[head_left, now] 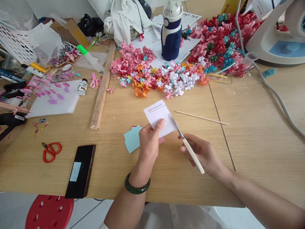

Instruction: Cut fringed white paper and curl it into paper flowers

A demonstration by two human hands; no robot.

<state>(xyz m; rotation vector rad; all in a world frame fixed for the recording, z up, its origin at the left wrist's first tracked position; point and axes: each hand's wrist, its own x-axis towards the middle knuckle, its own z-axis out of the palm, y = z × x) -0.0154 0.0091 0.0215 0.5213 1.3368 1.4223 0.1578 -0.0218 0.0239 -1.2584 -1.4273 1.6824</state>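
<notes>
My left hand (150, 141) pinches a white sheet of paper (158, 113) with a printed line near its top, thumb on the front. A dark green bangle circles that wrist. In my right hand (202, 152) is a pair of scissors (192, 154) with white handles. Their blades meet the right edge of the white paper. Beneath my left hand lie light blue paper pieces (132, 139), with a bit of pink paper (161, 140) showing to the right. A thin wooden stick (202, 117) rests on the table beyond the scissors.
Piles of small paper flowers (162, 71) spread along the back around a blue and white bottle (171, 35). Leftward are a wooden strip (103, 89), a phone (81, 171) and red-handled scissors (51, 151). A grey cable (278, 92) runs down the right side from a machine.
</notes>
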